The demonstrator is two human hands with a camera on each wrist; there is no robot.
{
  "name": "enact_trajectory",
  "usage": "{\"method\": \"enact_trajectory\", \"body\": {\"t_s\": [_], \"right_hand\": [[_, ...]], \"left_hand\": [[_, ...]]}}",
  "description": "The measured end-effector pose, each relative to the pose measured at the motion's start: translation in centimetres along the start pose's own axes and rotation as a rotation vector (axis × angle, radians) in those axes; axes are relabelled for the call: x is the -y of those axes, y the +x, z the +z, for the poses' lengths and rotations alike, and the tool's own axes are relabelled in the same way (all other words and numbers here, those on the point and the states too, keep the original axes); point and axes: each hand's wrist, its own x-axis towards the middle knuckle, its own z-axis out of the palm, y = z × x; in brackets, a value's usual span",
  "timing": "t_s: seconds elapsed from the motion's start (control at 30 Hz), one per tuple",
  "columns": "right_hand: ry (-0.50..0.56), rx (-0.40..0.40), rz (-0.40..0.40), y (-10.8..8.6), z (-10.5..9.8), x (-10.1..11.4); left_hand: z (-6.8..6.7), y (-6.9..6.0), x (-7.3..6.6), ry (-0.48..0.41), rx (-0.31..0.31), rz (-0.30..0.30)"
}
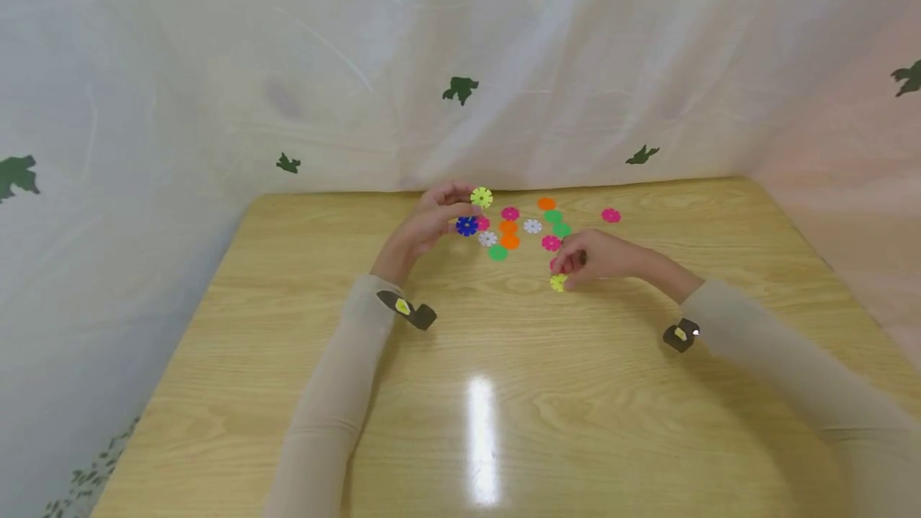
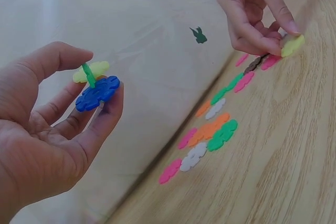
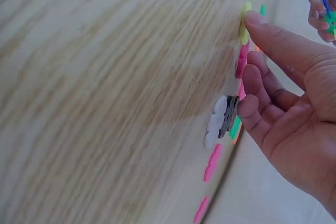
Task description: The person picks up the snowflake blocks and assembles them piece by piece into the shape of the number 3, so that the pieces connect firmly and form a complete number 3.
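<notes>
In the head view my left hand holds up joined flower-shaped discs, one yellow and one blue. The left wrist view shows my left hand gripping the blue disc with a green disc upright on it and the yellow disc behind. Low at the table, my right hand has thumb and fingertips at the edges of another yellow disc. The right wrist view has the thumb of my right hand against that disc, other fingers bent.
Flat discs lie between and beyond my hands: orange, green, white and pink. One pink disc lies apart at the right. A patterned curtain hangs behind the wooden table.
</notes>
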Motion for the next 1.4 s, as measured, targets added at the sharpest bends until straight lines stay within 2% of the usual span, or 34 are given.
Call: {"method": "enact_trajectory", "body": {"t_s": [0.33,0.57,0.87,1.4], "right_hand": [[0.002,0.02,-0.004,1.3,0.8,0.2],[0.045,0.05,0.015,2.2,1.3,0.7],[0.071,0.069,0.031,3.1,1.3,1.1],[0.043,0.074,0.003,3.2,1.0,1.3]], "left_hand": [[-0.1,0.2,0.2,-0.02,0.016,0.013],[0.0,0.2,0.2,-0.004,-0.034,0.027],[0.3,0.1,0.2,-0.027,-0.105,0.04],[0.1,0.5,0.5,-0.046,-0.151,0.044]]}}
